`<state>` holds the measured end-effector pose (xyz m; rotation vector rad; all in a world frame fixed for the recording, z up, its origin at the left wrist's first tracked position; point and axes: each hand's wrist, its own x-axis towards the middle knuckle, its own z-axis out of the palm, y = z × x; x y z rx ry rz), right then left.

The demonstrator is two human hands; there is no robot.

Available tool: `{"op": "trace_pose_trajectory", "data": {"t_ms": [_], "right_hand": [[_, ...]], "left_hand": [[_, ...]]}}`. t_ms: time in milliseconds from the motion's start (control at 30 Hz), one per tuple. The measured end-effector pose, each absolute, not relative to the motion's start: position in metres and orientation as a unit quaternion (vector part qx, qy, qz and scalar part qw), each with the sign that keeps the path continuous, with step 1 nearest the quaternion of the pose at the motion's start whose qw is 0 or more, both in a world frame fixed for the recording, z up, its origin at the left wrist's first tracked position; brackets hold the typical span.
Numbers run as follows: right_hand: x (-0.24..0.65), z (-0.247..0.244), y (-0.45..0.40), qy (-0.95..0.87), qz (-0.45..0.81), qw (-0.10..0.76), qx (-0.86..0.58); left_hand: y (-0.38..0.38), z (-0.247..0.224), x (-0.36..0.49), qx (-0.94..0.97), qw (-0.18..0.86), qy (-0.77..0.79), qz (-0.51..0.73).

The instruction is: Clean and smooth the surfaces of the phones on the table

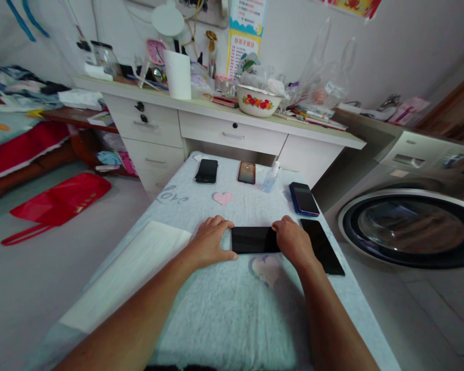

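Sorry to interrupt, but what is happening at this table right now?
A person has both hands on a dark phone lying flat on the cloth-covered table: left hand at one end, right hand at the other. Four more phones and a small spray bottle lie nearby.

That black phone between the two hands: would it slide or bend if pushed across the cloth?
The black phone looks flat and rigid, so it probably would not bend. Its glossy face suggests slippery glass, perhaps fragile. The soft cloth would likely drag on it. The left hand and right hand grip its ends.
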<state>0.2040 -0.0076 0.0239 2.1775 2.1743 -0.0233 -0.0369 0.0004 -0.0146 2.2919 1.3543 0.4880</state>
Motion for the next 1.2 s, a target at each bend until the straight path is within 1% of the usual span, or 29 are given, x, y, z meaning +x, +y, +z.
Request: {"op": "trace_pose_trajectory", "data": {"t_ms": [333,600,933,1200], "right_hand": [[0.202,0.032,-0.011,0.668,0.01,0.069,0.741],[0.205,0.028,-0.01,0.667,0.017,0.064,0.742],[0.18,0.023,-0.013,0.716,-0.005,0.048,0.696],[0.156,0.021,-0.013,0.776,-0.021,0.026,0.63]], "left_hand": [[0.001,-0.017,-0.038,0.827,0.218,0.485,0.183],[0.0,-0.014,-0.037,0.827,0.214,0.489,0.176],[0.0,-0.015,-0.037,0.828,0.211,0.487,0.179],[-0.002,-0.012,-0.035,0.826,0.211,0.492,0.178]]}}
